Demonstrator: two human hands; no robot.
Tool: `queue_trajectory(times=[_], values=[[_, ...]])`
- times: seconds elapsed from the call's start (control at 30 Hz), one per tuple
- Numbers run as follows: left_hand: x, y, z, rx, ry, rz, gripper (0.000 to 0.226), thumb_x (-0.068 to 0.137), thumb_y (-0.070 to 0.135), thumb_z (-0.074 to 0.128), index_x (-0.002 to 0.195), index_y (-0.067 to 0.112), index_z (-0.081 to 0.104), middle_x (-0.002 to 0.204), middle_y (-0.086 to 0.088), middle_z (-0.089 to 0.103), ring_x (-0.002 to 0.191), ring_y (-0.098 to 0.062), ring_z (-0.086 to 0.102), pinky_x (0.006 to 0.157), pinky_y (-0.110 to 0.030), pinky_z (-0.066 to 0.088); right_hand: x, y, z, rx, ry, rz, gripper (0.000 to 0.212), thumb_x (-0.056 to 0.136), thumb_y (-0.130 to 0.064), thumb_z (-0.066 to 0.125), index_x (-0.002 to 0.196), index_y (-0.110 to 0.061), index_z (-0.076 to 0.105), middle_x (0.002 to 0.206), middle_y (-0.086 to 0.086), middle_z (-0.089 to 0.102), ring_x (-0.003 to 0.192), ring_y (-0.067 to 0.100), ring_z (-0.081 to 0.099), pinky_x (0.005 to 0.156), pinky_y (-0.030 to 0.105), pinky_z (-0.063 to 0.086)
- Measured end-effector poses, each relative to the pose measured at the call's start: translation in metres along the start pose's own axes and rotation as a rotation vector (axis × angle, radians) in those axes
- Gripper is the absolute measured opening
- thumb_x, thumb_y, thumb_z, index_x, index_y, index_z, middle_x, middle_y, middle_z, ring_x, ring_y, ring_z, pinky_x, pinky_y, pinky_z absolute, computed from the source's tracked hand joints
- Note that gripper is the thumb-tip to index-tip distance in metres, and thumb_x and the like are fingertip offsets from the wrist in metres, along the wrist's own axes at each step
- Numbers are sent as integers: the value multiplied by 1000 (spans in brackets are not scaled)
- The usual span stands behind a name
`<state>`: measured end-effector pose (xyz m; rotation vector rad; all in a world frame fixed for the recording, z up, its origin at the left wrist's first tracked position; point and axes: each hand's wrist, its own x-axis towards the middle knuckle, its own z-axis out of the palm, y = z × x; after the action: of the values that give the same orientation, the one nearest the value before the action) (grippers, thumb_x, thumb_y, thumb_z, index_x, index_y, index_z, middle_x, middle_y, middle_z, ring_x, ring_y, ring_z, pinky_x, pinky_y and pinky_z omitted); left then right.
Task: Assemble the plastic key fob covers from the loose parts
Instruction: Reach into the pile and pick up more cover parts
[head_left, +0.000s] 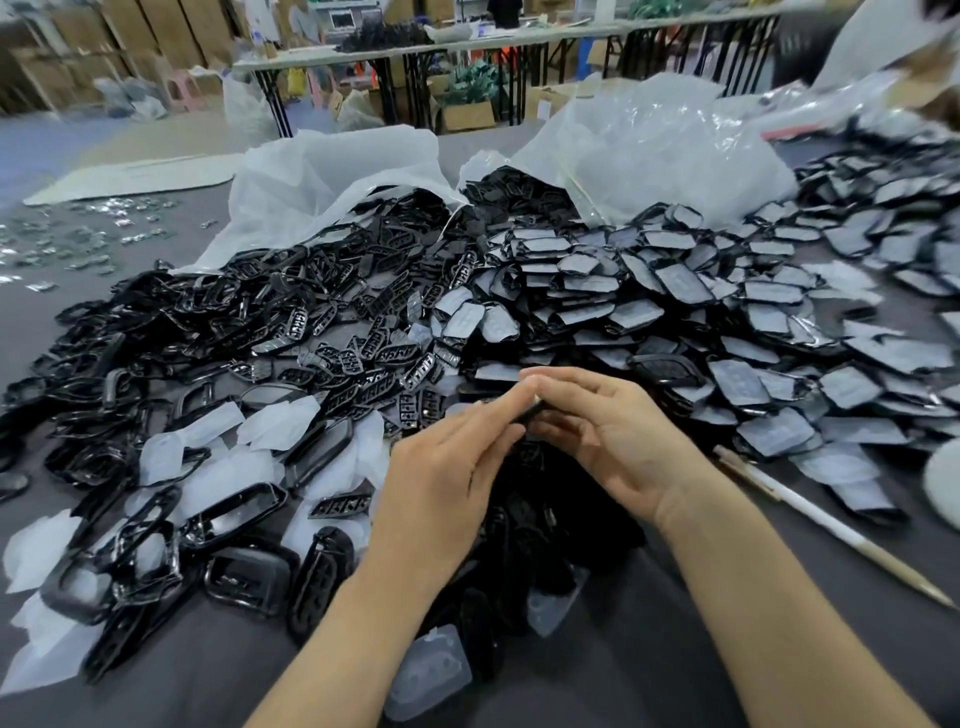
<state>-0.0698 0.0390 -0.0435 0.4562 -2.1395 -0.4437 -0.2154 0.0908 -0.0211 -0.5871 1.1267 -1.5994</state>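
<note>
black plastic covered most of the grey tabletop (779, 660). both hands met above its near middle. the right hand (608, 431) had its fingers curled and pinched a thin black part (525, 413) between thumb and fingertips. the left hand (447, 467) held its fingers nearly straight, their tips pressed against the same part from the left; its thumb was hidden. the part sat between the two hands, seen edge-on, just above a dark heap of covers (535, 525) by the near edge. toward the left edge spread a pile of open black frames (171, 317), in the middle a scatter of button inserts (363, 348) with rows of cut-outs, and toward the right edge a broad pile of back shells (675, 296) faced with pale film. loose film pieces (218, 467) lay among the frames at the near left. clear plastic bags (337, 176) slumped open at the far side. a white pen (821, 525) lay near the right edge, beside the right wrist. marks on the film were too blurred to read.
</note>
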Motion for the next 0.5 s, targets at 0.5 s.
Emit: queue_trajectory(times=[0.5], values=[[-2,-13,-5,401,-306,-479,60,97,46,42,151,29,23,156,0,28,146,-32,16,117,-56,13,-20,-57,-89,-515,500,-180,18,81,8,68,88,-9,65,87,12,65,77,24,66,61,25,59]])
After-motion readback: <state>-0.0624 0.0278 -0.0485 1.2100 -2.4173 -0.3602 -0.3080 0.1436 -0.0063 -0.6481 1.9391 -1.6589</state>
